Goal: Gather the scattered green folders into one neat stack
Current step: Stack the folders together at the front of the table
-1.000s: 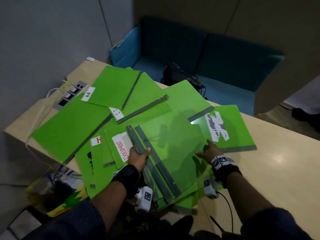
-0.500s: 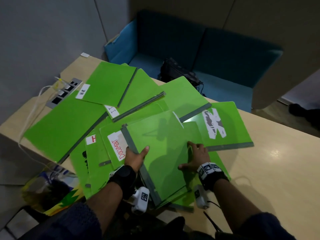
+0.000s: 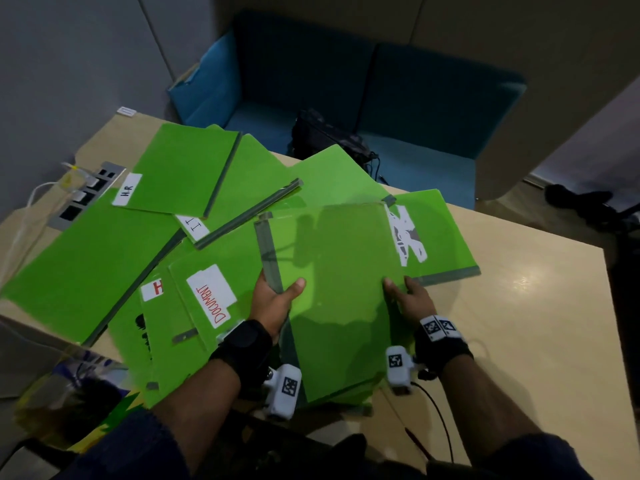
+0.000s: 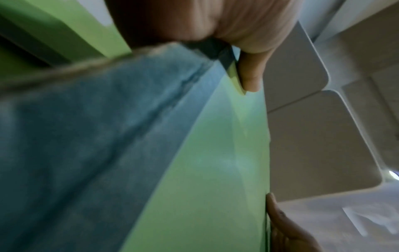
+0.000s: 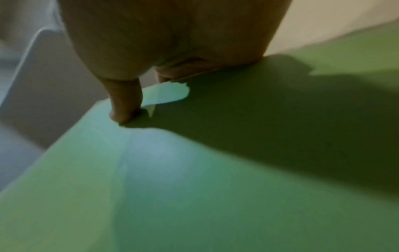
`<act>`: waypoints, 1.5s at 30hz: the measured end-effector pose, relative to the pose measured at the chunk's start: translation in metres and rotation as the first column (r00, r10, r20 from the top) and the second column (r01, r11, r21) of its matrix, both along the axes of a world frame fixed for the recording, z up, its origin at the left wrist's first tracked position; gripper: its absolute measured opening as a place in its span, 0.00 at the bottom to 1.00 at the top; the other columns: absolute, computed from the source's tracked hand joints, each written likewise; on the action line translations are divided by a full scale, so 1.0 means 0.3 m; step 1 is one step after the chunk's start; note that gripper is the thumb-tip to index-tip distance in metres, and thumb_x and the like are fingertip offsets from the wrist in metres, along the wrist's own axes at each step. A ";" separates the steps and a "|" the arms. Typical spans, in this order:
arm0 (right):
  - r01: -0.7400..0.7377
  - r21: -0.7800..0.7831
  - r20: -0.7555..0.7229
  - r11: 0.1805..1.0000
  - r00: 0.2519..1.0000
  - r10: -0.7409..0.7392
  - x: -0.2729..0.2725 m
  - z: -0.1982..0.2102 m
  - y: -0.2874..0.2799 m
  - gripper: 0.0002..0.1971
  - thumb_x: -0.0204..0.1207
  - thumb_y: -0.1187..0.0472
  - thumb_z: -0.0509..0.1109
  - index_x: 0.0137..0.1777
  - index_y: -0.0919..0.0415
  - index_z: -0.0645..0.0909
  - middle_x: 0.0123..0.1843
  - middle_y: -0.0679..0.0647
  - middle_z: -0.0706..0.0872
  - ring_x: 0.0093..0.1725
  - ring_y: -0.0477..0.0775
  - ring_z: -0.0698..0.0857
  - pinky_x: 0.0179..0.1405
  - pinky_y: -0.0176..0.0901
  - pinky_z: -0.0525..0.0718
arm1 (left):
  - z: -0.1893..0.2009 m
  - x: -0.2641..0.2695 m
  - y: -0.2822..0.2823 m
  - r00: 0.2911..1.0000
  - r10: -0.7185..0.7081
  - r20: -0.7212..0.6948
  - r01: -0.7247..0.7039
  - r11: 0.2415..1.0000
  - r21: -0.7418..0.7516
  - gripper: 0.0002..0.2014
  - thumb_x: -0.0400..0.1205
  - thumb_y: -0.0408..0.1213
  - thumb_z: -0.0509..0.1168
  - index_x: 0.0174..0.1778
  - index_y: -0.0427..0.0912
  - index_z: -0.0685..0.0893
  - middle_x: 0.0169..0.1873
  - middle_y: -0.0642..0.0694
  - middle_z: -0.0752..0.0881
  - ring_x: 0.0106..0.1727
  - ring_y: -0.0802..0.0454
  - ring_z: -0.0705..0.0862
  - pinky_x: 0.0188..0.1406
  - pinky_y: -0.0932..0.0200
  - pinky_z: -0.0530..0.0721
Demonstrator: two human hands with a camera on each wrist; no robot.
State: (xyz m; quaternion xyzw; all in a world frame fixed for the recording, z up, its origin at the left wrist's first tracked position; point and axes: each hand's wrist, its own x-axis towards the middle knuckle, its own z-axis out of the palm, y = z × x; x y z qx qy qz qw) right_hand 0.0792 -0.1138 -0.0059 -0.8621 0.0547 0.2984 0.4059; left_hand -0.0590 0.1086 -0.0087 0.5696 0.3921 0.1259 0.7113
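Observation:
Several green folders lie fanned over the wooden table (image 3: 519, 341). Between my hands I hold a small stack of green folders (image 3: 332, 289) at the table's near middle, its grey spine on the left. My left hand (image 3: 277, 299) grips the spine edge with its thumb on top. My right hand (image 3: 405, 299) grips the opposite edge, thumb pressed on the cover (image 5: 194, 170). Beneath and around lie the DOCUMENT folder (image 3: 207, 299), the H.R. folder (image 3: 180, 168), the IT folder (image 3: 249, 188), a large plain folder (image 3: 79, 265) and one with a white figure (image 3: 440, 233).
A socket strip (image 3: 83, 195) with white cables sits in the table's far left corner. Behind the table stands a blue sofa (image 3: 346, 98) with a black bag (image 3: 329, 136) on it. A colourful bag (image 3: 79, 403) lies on the floor at lower left.
My right hand left the white-figure folder and took the held stack's right edge. The stack turned from slanted to nearly square with me, and its two offset spines closed into one.

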 end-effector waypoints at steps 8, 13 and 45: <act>0.271 0.134 -0.077 0.953 0.962 -0.263 0.012 -0.011 -0.209 0.22 0.81 0.42 0.65 0.61 0.59 0.85 0.52 0.57 0.88 0.48 0.61 0.87 0.55 0.50 0.81 | 0.027 0.057 -0.147 0.951 -0.305 -0.049 0.306 0.951 0.032 0.22 0.76 0.39 0.73 0.62 0.38 0.73 0.48 0.45 0.82 0.48 0.49 0.81 0.47 0.57 0.81; 0.351 0.036 -0.003 0.936 0.936 -0.351 0.044 -0.020 -0.377 0.27 0.82 0.42 0.62 0.67 0.65 0.82 0.57 0.65 0.86 0.49 0.64 0.85 0.53 0.51 0.81 | -0.012 -0.011 -0.105 0.883 -0.420 -0.211 0.452 0.881 0.138 0.20 0.79 0.33 0.69 0.67 0.40 0.75 0.60 0.43 0.83 0.54 0.48 0.82 0.58 0.50 0.84; 0.291 -0.054 0.014 0.955 0.957 -0.291 0.083 -0.036 -0.494 0.33 0.81 0.32 0.53 0.50 0.65 0.81 0.58 0.73 0.84 0.55 0.72 0.84 0.61 0.65 0.80 | 0.057 -0.075 0.083 0.531 -0.222 -0.817 0.845 0.074 0.529 0.23 0.86 0.43 0.56 0.79 0.53 0.66 0.79 0.46 0.67 0.76 0.39 0.69 0.75 0.35 0.69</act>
